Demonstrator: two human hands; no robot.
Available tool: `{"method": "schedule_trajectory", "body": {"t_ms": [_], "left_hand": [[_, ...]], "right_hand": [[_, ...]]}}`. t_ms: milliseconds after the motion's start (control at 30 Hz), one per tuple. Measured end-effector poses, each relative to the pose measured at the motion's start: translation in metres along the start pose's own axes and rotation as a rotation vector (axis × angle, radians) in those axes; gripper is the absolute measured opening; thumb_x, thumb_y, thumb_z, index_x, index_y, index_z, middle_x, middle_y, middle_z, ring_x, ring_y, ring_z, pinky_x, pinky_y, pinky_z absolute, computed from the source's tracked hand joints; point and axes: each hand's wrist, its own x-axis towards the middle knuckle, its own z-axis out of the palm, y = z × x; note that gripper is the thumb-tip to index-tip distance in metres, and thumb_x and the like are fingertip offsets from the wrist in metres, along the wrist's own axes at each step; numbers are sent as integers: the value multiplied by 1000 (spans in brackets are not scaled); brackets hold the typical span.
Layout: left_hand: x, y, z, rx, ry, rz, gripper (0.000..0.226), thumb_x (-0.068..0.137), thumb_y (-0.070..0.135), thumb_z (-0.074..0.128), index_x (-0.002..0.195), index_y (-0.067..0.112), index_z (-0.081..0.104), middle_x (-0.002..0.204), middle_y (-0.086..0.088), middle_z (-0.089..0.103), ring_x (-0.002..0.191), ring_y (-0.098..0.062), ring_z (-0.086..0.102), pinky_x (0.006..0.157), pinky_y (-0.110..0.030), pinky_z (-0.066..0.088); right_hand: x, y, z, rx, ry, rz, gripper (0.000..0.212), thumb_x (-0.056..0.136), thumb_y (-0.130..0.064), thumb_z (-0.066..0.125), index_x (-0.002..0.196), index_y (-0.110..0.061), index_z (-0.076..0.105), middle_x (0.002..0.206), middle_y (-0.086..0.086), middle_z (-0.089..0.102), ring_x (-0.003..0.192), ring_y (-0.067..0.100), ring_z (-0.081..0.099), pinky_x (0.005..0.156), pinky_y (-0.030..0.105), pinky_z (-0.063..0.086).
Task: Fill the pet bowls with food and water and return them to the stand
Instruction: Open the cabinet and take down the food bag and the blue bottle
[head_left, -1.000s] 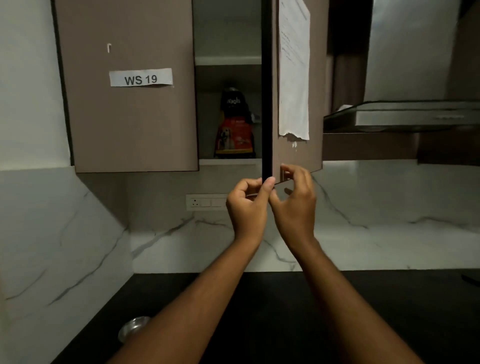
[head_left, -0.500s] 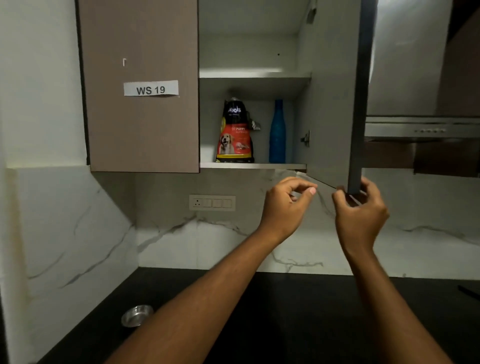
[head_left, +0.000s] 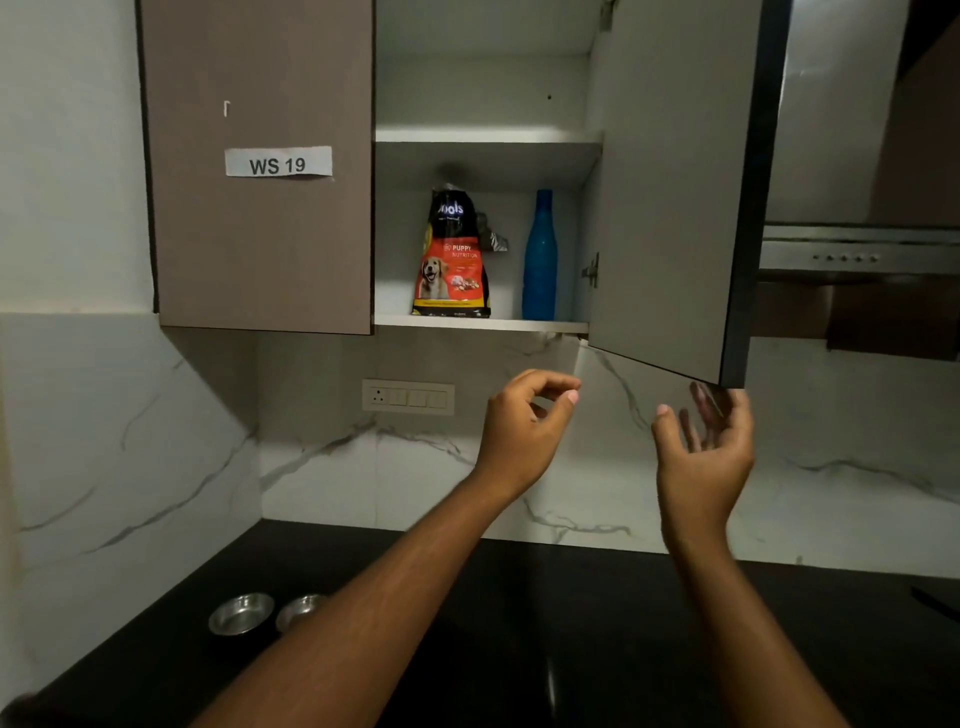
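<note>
Head view: two steel bowls (head_left: 241, 613) empty on counter; both hands' fingers loose, empty.

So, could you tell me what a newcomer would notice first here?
The open cabinet door reveals a bright puppy food bag beside a blue bottle on the lower shelf. Both empty hands, left hand and right hand, hover below it; two steel bowls sit on the dark counter.

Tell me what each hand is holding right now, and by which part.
Nothing is held. The left hand is loosely curled in the air; the right hand is open just below the cabinet door, its corner not gripped.
</note>
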Motion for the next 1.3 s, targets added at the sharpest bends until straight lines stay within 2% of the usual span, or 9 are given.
{"method": "schedule_trajectory", "body": {"t_ms": [67, 133, 267, 433, 700, 933, 1100, 1200, 1300], "left_hand": [[-2, -10, -1, 18, -3, -4, 17, 93, 14, 60, 107, 11, 69, 106, -2, 69, 90, 2, 59, 73, -8, 49], [0, -22, -7, 29, -3, -11, 17, 93, 14, 60, 108, 12, 68, 107, 0, 68, 91, 2, 59, 74, -9, 49], [17, -54, -26, 83, -2, -53, 20, 93, 16, 60, 112, 13, 66, 110, 0, 68, 98, -4, 60, 74, -5, 48], [51, -103, -56, 126, 38, -70, 22, 93, 17, 61, 114, 14, 66, 110, 1, 68, 96, -3, 61, 72, -7, 48], [117, -185, -103, 132, 49, -46, 24, 90, 17, 64, 113, 12, 66, 108, 3, 69, 92, 0, 61, 67, -5, 45], [179, -232, -128, 185, -2, -37, 31, 90, 19, 65, 119, 11, 60, 115, -4, 66, 101, -14, 62, 81, -27, 53], [226, -261, -136, 247, -37, -10, 32, 89, 17, 65, 119, 8, 59, 116, -9, 67, 103, -18, 63, 84, -26, 50], [262, -282, -136, 288, -55, 9, 23, 89, 18, 64, 109, 7, 62, 110, -9, 69, 99, -20, 64, 81, -25, 48], [292, -295, -133, 304, -63, -5, 22, 90, 18, 63, 108, 6, 61, 108, -8, 68, 97, -19, 63, 80, -26, 47]], "right_hand": [[-13, 14, 9, 45, -3, 68, 62, 90, -7, 64, 145, -18, 38, 140, 1, 50, 127, 12, 51, 104, 31, 46], [-28, 30, 26, 26, -102, 110, 52, 92, -12, 63, 140, -18, 43, 137, 2, 53, 125, 14, 53, 100, 27, 48], [-45, 63, 68, -111, -434, -12, 44, 94, -24, 61, 136, -23, 47, 136, -5, 54, 126, 7, 50, 105, 31, 44], [-24, 86, 130, -160, -584, -101, 46, 95, -28, 59, 139, -25, 44, 137, -4, 54, 126, 6, 50, 106, 31, 44], [26, 117, 249, -176, -526, -174, 43, 97, -29, 56, 138, -24, 44, 133, -4, 53, 122, 10, 51, 99, 32, 47], [70, 147, 314, -276, -516, -281, 43, 97, -30, 55, 138, -20, 43, 131, 1, 56, 118, 12, 54, 96, 29, 48], [108, 165, 342, -376, -508, -334, 48, 96, -38, 56, 138, -20, 42, 125, 1, 59, 107, 11, 60, 83, 25, 50], [137, 174, 352, -507, -450, -389, 38, 95, -43, 56, 127, -23, 51, 105, -8, 60, 85, 11, 64, 71, 35, 56], [165, 181, 361, -643, -391, -443, 22, 93, -43, 59, 95, -22, 62, 91, -10, 59, 78, 10, 61, 70, 39, 57]]}}
